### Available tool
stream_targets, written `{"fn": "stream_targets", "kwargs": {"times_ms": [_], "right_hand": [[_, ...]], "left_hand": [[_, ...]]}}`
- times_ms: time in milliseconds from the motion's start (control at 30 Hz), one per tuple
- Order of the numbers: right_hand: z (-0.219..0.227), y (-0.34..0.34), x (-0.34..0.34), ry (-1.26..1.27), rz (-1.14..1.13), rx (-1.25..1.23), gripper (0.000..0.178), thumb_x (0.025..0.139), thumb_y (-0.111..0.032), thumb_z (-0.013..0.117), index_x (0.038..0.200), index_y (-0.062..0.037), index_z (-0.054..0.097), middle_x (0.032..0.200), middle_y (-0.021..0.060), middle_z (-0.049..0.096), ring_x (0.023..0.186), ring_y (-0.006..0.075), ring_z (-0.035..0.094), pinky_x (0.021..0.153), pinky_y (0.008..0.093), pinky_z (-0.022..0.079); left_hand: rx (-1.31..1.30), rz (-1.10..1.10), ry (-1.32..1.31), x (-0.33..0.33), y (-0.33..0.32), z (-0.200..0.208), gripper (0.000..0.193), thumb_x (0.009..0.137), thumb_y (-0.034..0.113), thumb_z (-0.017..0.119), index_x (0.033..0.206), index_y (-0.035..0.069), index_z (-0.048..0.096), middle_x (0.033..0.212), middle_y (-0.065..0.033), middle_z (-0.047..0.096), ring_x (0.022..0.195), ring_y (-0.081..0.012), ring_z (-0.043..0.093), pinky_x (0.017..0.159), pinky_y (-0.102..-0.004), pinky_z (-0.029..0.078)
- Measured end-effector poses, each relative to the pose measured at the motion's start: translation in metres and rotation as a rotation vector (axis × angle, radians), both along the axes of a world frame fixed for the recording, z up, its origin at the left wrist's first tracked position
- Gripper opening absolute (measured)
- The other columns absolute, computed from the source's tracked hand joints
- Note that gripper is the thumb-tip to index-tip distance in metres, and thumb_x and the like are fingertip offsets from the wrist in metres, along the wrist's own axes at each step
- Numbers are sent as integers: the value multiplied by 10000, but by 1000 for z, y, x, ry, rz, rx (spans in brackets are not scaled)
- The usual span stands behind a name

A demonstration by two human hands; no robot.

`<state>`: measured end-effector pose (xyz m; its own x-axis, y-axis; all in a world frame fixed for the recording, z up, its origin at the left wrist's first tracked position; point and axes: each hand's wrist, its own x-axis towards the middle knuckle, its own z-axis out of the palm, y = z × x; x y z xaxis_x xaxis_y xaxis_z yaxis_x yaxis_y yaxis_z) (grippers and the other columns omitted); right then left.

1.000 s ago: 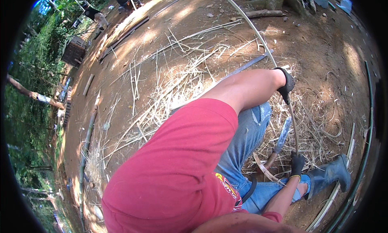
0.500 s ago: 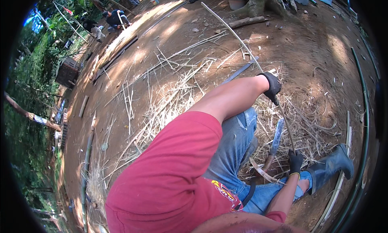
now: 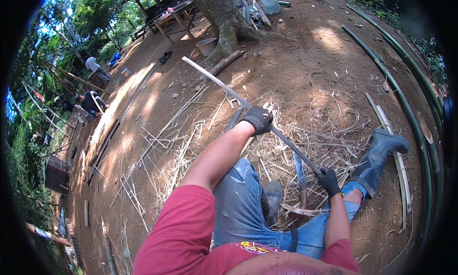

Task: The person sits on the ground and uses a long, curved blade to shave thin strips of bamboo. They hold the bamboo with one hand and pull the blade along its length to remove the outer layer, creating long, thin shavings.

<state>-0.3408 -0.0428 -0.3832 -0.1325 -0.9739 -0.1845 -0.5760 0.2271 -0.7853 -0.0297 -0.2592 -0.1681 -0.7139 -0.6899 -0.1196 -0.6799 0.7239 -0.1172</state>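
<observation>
In the head view, the gloved left hand [image 3: 258, 119] is clenched around a long bamboo strip [image 3: 224, 85] near frame centre. The gloved right hand [image 3: 329, 180], lower right, grips the same strip's near end. A machete [image 3: 300, 172] stands just beside it, above split shavings [image 3: 305, 146] and a rubber boot [image 3: 379, 156].

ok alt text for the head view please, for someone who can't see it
Seen from above, a seated person in a red shirt and jeans grips a long thin bamboo strip with both black-gloved hands, left hand further up, right hand near a long-bladed knife. Pale bamboo shavings litter the dirt beside a dark rubber boot.
</observation>
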Motion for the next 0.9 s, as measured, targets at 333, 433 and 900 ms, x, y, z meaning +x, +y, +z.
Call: {"fn": "stream_targets", "kwargs": {"times_ms": [333, 433, 900], "right_hand": [[9, -5, 2, -10, -66, 78, 416, 881, -424, 693, 717, -45, 644, 556, 34, 580, 481, 118, 546, 476, 318, 420], [10, 2, -11, 180, -7, -49, 506, 858, -525, 645, 747, -32, 662, 600, 139, 616, 544, 273, 600, 543, 399, 449], [88, 59, -40, 641, -394, -337, 524, 817, -636, 580, 873, -121, 661, 835, 130, 669, 852, 342, 646, 792, 494, 447]], "left_hand": [[-38, -57, -10, -11, -11, -4, 227, 724, 340, 700, 790, 124, 720, 821, -133, 689, 804, -331, 669, 730, -457, 516], [-38, -144, 23, -15, -18, -8, 253, 739, 357, 699, 739, 104, 707, 715, -161, 662, 702, -369, 650, 637, -481, 494], [311, -126, 207, -51, 22, 10, 253, 808, 290, 709, 861, 47, 658, 787, -175, 669, 764, -355, 653, 687, -431, 504]]}}
